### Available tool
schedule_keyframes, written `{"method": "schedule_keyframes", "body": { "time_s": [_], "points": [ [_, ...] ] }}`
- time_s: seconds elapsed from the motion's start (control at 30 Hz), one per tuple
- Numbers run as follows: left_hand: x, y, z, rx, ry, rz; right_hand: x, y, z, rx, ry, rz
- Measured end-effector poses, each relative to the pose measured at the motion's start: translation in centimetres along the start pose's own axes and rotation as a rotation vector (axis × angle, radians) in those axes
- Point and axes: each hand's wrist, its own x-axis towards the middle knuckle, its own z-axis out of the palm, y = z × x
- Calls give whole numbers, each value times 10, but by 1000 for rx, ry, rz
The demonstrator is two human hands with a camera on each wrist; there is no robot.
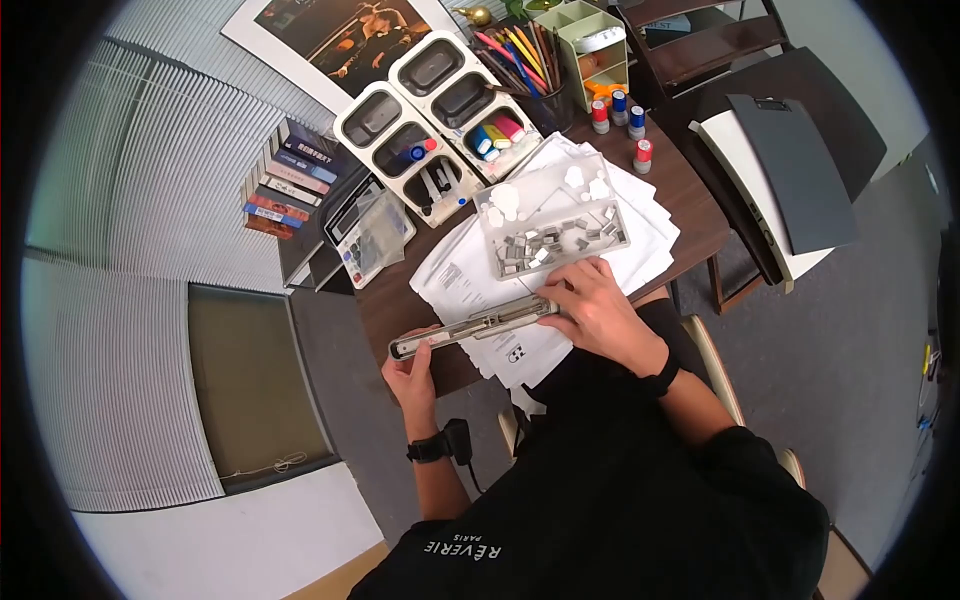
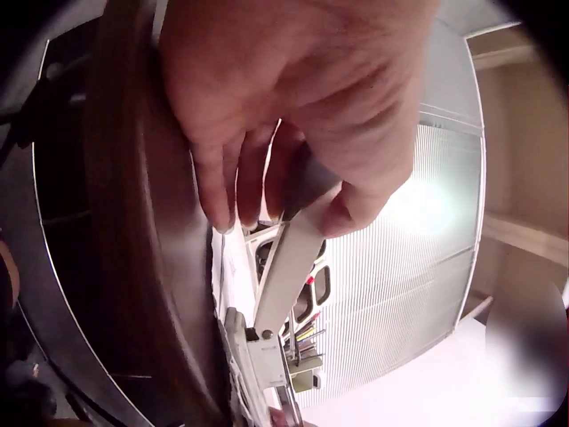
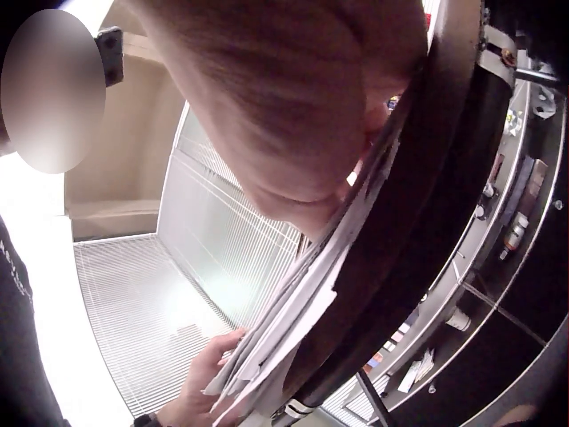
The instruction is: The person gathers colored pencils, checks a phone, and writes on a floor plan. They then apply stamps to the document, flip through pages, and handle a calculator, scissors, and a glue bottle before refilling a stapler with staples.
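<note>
A long open stapler (image 1: 490,322) lies slantwise between both hands, over the front part of the papers (image 1: 460,270). My left hand (image 1: 410,378) pinches its far left end with thumb and fingers; in the left wrist view the left hand (image 2: 293,107) grips the end of the light grey stapler arm (image 2: 289,267). At the other end my right hand (image 1: 602,312) holds the stapler with thumb and fingertips. Just beyond it stands a clear box (image 1: 628,238) with small metal staple blocks (image 1: 540,245) and white pieces. In the right wrist view the right hand (image 3: 276,116) hides its fingertips.
Behind the papers stand white trays (image 1: 418,118) with erasers and pens, a pencil cup (image 1: 550,108) and a green organizer (image 1: 590,50). Several small red and blue bottles (image 1: 643,155) stand at the right. Books (image 1: 290,180) are stacked at the left; a clipboard (image 1: 790,170) lies on the right.
</note>
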Motion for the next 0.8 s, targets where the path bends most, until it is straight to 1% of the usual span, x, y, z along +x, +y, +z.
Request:
{"method": "schedule_keyframes", "body": {
  "time_s": [0.07, 0.13, 0.2, 0.23, 0.3, 0.33, 0.4, 0.43, 0.5, 0.53, 0.6, 0.63, 0.67, 0.73, 0.77, 0.8],
  "points": [
    [0, -2, 0, 6, 4, -1, 1, -1, 0, -16, -6, 12],
    [1, 8, 12, 1, 6, 7, 2, -4, 0, -37, -13, 12],
    [-2, 19, 32, -275, 26, -5, 4, -5, -4, -61, -18, 14],
    [-3, 16, 37, -283, 27, -8, 6, -7, -6, -72, -31, 9],
    [-6, 10, 45, -359, 10, 86, 7, -9, -7, -86, -56, 3],
    [-8, 7, 48, -368, 17, 83, 7, -8, -7, -86, -59, -6],
    [-10, 3, 57, -322, 33, 142, 8, -7, -8, -97, -75, -19],
    [-11, 4, 62, -337, 42, 138, 8, -8, -8, -111, -69, -34],
    [-16, 10, 73, -180, 136, 98, 8, -8, -8, -137, -87, -56],
    [-16, 12, 78, -201, 154, 90, 9, -9, -7, -141, -96, -48],
    [-15, 12, 85, -22, 147, 207, 12, -12, -9, -158, -131, -55],
    [-14, 6, 88, -14, 139, 280, 13, -14, -11, -151, -122, -52],
    [-16, 3, 90, -34, 160, 274, 15, -16, -13, -144, -112, -48],
    [-19, 8, 96, 104, 136, 342, 19, -19, -23, -158, -142, -57],
    [-19, 6, 98, 83, 159, 332, 22, -20, -30, -144, -114, -67],
    [-19, 4, 97, 192, 167, 408, 23, -19, -36, -129, -87, -77]
  ]
}}
